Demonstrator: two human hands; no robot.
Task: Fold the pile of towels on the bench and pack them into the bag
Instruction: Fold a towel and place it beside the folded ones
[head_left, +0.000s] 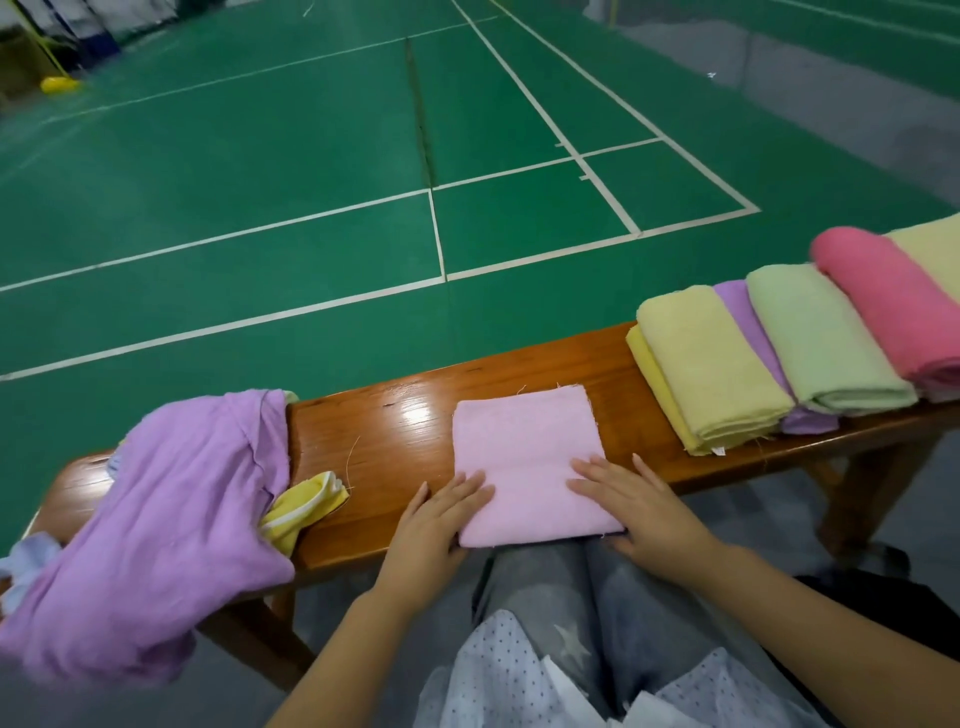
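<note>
A folded pale pink towel (524, 447) lies flat on the middle of the wooden bench (384, 431). My left hand (436, 525) rests flat on its near left corner, fingers straight. My right hand (639, 504) presses flat on its near right corner. To the left sits an unfolded pile: a crumpled purple towel (166, 525) draped over the bench edge, with a yellow striped towel (306, 506) poking out beneath it. On the right lies a row of folded towels: yellow (711, 369), purple (748, 322), green (821, 332), pink (888, 296) and pale yellow (935, 244). No bag is in view.
Beyond the bench stretches a green sports court (311, 156) with white lines. My knees in grey trousers (550, 587) are right against the bench's near edge. A pale blue cloth (26, 566) peeks out at the far left.
</note>
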